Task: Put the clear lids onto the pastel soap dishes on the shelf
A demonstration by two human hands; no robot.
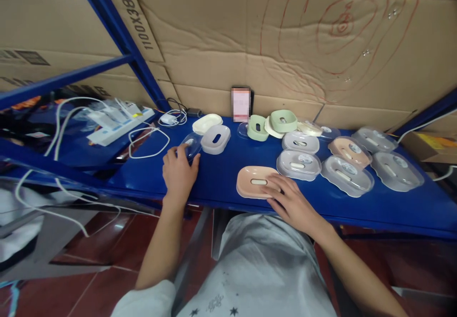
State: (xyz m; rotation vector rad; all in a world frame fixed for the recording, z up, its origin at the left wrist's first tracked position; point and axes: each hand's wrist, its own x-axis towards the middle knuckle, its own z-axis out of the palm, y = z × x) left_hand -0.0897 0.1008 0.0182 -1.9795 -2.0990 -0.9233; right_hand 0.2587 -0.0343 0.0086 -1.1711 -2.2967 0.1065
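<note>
Head view, power strip (119,123), cables (148,138), phone (241,104)

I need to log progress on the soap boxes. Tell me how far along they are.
Several boxes at the right look closed under a clear lid, like the grey box. In hand: the left hand touches a clear lid beside an uncovered grey tray; the right hand rests on an uncovered peach tray. Left: loose green parts and a cream tray at the back.
</note>
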